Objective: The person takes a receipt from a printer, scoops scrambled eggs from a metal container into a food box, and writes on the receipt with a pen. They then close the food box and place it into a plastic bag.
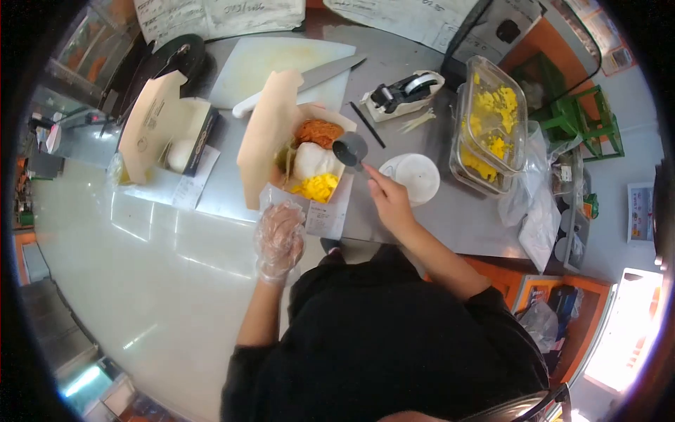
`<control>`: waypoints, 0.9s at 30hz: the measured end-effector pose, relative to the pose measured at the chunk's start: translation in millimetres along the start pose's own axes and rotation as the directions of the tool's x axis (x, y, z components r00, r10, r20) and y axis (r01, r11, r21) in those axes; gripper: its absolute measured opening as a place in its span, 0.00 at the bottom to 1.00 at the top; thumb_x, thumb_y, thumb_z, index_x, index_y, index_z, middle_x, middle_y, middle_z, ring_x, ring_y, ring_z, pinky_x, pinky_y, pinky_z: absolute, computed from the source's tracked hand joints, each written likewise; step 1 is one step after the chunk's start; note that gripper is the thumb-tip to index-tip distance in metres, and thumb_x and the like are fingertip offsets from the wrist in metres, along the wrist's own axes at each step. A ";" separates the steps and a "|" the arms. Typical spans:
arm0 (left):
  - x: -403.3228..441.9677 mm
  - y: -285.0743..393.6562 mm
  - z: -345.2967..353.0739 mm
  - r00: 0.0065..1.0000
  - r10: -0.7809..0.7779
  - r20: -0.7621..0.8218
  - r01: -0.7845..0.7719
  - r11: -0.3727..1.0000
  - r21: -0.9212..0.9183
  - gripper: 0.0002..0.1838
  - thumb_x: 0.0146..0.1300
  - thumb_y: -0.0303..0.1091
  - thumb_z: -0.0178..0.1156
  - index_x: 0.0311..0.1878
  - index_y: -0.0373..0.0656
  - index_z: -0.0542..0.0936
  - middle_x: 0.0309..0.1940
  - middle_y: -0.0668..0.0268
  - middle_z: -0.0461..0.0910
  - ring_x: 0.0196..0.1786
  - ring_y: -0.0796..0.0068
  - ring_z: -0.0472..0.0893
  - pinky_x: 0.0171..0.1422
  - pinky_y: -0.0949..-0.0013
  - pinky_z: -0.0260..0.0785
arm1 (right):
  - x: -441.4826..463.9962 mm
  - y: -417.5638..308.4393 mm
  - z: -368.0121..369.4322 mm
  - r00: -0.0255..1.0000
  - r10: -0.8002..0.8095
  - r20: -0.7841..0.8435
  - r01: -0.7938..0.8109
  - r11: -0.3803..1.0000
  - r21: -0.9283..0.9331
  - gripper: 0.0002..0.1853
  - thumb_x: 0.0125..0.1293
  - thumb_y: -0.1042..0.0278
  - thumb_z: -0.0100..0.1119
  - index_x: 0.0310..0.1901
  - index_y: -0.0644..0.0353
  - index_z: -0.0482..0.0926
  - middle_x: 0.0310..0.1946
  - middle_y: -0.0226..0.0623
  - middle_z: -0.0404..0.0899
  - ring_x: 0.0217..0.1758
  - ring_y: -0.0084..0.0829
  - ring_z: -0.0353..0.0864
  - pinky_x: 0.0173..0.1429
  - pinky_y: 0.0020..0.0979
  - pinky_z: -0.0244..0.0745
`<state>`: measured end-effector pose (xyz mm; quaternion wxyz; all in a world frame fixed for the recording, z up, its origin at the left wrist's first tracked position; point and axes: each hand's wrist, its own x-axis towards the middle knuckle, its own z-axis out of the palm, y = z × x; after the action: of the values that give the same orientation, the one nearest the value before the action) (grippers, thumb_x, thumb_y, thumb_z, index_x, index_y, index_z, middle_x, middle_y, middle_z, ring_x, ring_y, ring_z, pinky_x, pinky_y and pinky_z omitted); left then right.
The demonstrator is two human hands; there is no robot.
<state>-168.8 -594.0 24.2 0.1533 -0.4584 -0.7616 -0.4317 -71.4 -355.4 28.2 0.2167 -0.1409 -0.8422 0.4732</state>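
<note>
A paper meal box (267,141) stands with its lid up on the counter in front of me. Inside lie a browned fried piece (318,133), a mound of white rice (314,161) and yellow scrambled egg (316,188). My right hand (388,197), bare, grips the handle of a dark grey measuring scoop (349,149), whose bowl hangs at the box's right edge. My left hand (280,235) wears a loose clear plastic glove and is just below the box's front corner. Its fingers look curled; whatever they may hold is hidden.
A second lidded box (169,133) sits left, a receipt (195,184) beside it. Behind are a knife (316,79) on a white cutting board (246,63) and a tape dispenser (403,93). To the right stand a white round tub (420,180) and glass containers (490,126) with egg.
</note>
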 end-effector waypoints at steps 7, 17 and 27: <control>34.3 44.1 42.2 0.982 0.187 0.016 -0.187 0.982 -0.027 0.14 0.49 0.22 0.54 0.42 0.41 0.77 0.41 0.60 0.79 0.50 0.53 0.78 0.58 0.48 0.67 | -10.6 -13.4 -136.0 0.782 0.620 -0.064 -0.115 0.244 0.963 0.12 0.70 0.64 0.51 0.52 0.55 0.66 0.32 0.26 0.70 0.21 0.18 0.62 0.26 0.22 0.58; 182.5 160.0 193.7 0.931 0.188 0.312 -0.121 0.967 -0.224 0.27 0.53 0.34 0.61 0.58 0.39 0.72 0.57 0.53 0.73 0.62 0.49 0.69 0.66 0.53 0.61 | -33.4 53.9 -318.0 0.955 0.039 -0.293 -0.225 0.739 -0.635 0.11 0.62 0.68 0.54 0.45 0.51 0.80 0.31 0.47 0.81 0.38 0.43 0.82 0.40 0.40 0.76; 237.1 148.8 299.9 0.781 0.012 0.625 0.106 0.983 -0.151 0.46 0.55 0.45 0.62 0.72 0.39 0.50 0.68 0.38 0.55 0.69 0.34 0.56 0.72 0.51 0.52 | 43.6 75.2 -305.5 0.982 0.189 0.020 -0.106 0.633 -0.767 0.11 0.59 0.70 0.52 0.41 0.55 0.82 0.34 0.42 0.82 0.41 0.43 0.82 0.44 0.43 0.76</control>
<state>-122.8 -189.7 76.3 -0.1591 -0.5677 -0.7390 -0.3260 45.5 -72.7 113.8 0.0562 -0.2640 -0.9580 0.0974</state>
